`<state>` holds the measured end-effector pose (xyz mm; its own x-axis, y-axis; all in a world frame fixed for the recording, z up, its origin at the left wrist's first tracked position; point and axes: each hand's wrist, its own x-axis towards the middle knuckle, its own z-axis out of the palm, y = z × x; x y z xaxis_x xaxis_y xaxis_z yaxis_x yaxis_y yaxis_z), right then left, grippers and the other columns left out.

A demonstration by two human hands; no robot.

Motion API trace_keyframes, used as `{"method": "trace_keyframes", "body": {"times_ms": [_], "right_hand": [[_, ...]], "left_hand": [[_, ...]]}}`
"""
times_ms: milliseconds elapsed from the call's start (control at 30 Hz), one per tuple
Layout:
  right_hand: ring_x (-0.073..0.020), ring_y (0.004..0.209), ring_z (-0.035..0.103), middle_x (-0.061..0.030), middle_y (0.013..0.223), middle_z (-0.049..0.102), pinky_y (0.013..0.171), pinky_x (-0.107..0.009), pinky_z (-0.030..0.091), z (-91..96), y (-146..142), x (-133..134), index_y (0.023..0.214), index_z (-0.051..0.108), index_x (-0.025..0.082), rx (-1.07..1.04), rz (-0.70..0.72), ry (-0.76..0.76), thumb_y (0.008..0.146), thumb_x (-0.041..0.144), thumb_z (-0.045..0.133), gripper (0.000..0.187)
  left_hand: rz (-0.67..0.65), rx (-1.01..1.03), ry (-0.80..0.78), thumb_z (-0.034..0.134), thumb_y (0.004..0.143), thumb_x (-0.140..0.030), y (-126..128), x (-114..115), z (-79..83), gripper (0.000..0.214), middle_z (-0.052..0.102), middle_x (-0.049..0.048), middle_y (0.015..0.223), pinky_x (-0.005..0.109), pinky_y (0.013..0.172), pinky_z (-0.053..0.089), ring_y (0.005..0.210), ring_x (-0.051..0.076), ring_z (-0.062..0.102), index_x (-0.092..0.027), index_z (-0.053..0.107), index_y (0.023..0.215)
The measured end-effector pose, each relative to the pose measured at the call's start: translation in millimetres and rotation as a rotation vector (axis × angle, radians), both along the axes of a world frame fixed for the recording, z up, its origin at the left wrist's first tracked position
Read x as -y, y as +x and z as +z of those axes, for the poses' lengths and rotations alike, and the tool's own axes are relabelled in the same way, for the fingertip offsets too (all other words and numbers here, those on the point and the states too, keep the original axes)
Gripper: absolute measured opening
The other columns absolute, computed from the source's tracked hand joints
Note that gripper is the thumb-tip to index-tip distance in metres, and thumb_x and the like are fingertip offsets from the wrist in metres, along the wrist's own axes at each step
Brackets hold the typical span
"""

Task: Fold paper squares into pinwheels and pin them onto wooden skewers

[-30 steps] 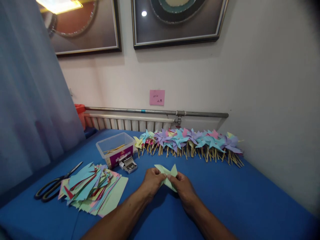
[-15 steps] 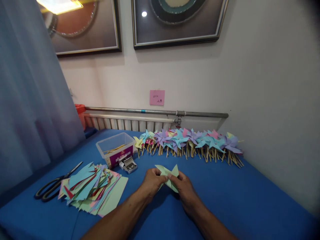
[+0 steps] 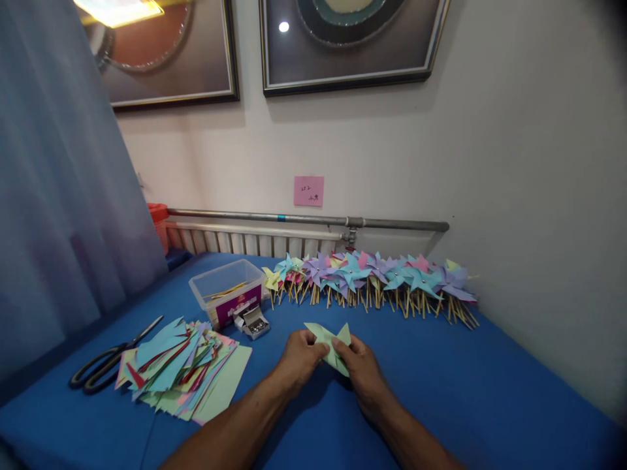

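Note:
A pale green folded paper pinwheel piece is held just above the blue table, near the middle. My left hand pinches its left side with closed fingers. My right hand grips its right side, fingers also closed. The two hands nearly touch at the paper's centre. Part of the paper is hidden under my fingers.
A long row of finished pinwheels on sticks lies along the wall. A clear plastic box and a small box of pins stand left of it. A pile of coloured paper squares and black scissors lie at the left.
Both hands and the paper have stayed almost in place; the fingers have shifted slightly on the folded points.

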<state>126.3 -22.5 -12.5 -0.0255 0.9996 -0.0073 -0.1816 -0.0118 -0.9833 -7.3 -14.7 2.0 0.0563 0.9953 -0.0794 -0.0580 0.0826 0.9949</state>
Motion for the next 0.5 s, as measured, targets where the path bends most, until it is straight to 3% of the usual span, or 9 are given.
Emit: {"method": "trace_keyframes", "body": {"times_ms": [200, 500], "right_hand": [[-0.0186, 0.061, 0.059, -0.0029, 0.069, 0.071, 0.056, -0.027, 0.043, -0.9, -1.1, 1.9, 0.093, 0.074, 0.014, 0.18, -0.098, 0.051, 0.073, 0.055, 0.07, 0.046], [-0.0194, 0.062, 0.061, -0.0032, 0.072, 0.073, 0.057, -0.027, 0.045, -4.6, 0.4, -0.3, 0.097, 0.073, 0.014, 0.095, -0.053, 0.026, 0.072, 0.057, 0.072, 0.05]], "left_hand": [[-0.009, 0.04, -0.013, 0.073, 0.059, -0.021, 1.2, -0.4, -1.6, 0.013, 0.061, -0.0002, 0.057, 0.022, 0.052, 0.035, 0.05, 0.009, 0.047, -0.012, 0.066, 0.065], [0.013, -0.04, 0.01, 0.069, 0.063, -0.021, -0.2, 2.9, 4.2, 0.01, 0.054, -0.0033, 0.05, 0.022, 0.047, 0.028, 0.046, 0.008, 0.041, -0.014, 0.062, 0.062]]}}
